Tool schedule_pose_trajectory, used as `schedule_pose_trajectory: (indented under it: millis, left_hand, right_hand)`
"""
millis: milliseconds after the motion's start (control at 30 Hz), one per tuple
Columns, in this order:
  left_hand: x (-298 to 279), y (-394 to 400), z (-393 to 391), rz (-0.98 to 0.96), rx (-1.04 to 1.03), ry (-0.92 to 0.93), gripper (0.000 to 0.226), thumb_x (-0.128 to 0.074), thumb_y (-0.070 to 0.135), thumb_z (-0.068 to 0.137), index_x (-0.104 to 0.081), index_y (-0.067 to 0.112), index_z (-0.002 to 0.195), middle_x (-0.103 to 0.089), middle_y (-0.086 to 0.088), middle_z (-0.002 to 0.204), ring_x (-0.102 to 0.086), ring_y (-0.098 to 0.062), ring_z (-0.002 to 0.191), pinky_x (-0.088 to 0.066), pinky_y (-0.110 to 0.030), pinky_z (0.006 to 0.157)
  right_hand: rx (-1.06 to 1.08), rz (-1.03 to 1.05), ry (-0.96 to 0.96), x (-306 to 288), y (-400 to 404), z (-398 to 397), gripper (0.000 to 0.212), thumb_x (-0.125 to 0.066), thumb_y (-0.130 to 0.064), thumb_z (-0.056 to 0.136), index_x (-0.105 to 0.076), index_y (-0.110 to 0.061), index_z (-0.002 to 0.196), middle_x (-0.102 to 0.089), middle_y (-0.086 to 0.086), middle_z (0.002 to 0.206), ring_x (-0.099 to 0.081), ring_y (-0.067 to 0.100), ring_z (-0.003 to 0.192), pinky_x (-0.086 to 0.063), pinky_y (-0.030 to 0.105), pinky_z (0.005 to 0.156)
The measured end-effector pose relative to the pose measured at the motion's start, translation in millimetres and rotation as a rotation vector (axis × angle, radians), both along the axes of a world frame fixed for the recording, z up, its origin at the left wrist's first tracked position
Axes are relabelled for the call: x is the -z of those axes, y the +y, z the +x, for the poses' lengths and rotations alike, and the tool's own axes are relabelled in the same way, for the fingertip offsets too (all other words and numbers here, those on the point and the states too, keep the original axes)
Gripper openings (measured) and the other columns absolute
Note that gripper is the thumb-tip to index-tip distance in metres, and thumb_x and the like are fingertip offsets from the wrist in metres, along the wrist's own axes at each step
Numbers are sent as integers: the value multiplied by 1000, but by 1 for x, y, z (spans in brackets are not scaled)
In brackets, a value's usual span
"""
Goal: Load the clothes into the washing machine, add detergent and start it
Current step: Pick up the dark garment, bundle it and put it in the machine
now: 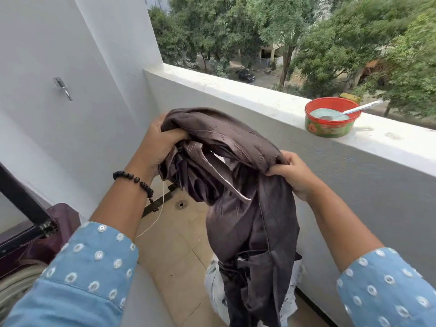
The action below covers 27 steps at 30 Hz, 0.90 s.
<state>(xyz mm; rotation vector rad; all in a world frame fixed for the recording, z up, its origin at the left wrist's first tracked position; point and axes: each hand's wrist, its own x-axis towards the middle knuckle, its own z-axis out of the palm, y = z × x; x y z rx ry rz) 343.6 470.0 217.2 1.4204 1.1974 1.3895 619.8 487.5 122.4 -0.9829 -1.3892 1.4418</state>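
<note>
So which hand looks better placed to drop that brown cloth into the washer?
Probably the left hand. It grips the bunched top of the brown garment and sits nearer the washing machine at lower left. The right hand pinches the far edge, beside the parapet.

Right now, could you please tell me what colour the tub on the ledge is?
The tub is red inside and at the rim, green outside; the head view shows it.

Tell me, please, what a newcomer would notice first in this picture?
First, the dark brown garment bunched mid-frame, gripped by the left hand at its top left and pinched by the right hand on its right side. Next, the red tub of pale powder with a spoon in it, standing on the white ledge at right, with trees beyond.
</note>
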Motion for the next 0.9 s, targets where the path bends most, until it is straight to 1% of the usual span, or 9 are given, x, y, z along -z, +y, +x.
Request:
schedule_pose_trajectory:
  millis: [133,200,267,367,433,533,700,800,900]
  left_hand:
    - [10,-1,-17,-55,25,333,50,-68,4,66,-67,16,114,-75,-6,97,-69,-19,88,-58,-40,84]
    - [13,-1,-16,-49,-18,362,55,-68,14,62,-67,16,117,-73,-13,105,-68,-25,95,-56,-47,89]
    - [14,-1,-8,-22,-103,252,44,-68,9,71,-68,11,115,-73,-13,104,-69,-26,95,-57,-47,87]
    - [15,3,10,-19,-245,-103,17,-61,0,86,-71,9,96,-74,-6,87,-69,-23,83,-57,-39,75]
    - [12,4,25,-58,-289,-412,13,-55,1,93,-65,9,89,-69,-6,79,-67,-24,76,-56,-39,71]
    - [10,3,48,-169,-276,-787,22,-42,17,104,-57,14,88,-61,-4,86,-62,-19,77,-54,-34,70]
    - [29,3,70,-247,-311,-888,27,-36,36,106,-54,23,90,-60,2,96,-62,-15,84,-54,-34,72]
    - [35,4,73,-269,-347,-884,24,-39,32,105,-56,22,92,-61,-1,99,-63,-19,86,-55,-36,73]
    - [39,3,65,-233,-324,-919,15,-49,18,98,-63,14,99,-70,-12,106,-69,-28,92,-57,-40,79]
  right_hand:
    - [10,67,167,-19,9,18,41,-50,14,71,-67,-7,102,-73,3,86,-69,18,80,-56,29,75]
    - [12,67,225,-24,8,14,45,-43,17,75,-65,-6,106,-74,4,90,-69,19,84,-57,30,77]
    - [2,49,269,-25,5,5,50,-46,11,71,-63,-7,114,-71,8,99,-68,23,92,-55,33,82]
    - [-76,3,235,-17,-2,-10,54,-59,1,72,-58,-13,123,-68,12,111,-66,27,101,-52,40,90]
    - [-145,-20,169,-10,-6,-23,60,-71,-8,74,-53,-17,131,-66,12,123,-64,31,111,-50,46,99]
    - [-181,-34,158,0,-14,-42,80,-81,-26,67,-45,-24,139,-60,9,133,-60,29,120,-48,47,103]
    - [-209,-14,204,17,-28,-72,99,-82,-26,61,-31,-28,147,-55,-2,140,-55,15,128,-46,36,105]
    - [-151,-35,281,17,-31,-77,79,-80,-6,67,-46,-16,137,-65,6,127,-62,23,117,-50,39,100]
    - [-50,-43,264,10,-24,-63,48,-74,-2,66,-64,-8,112,-73,7,100,-69,22,91,-54,35,80]
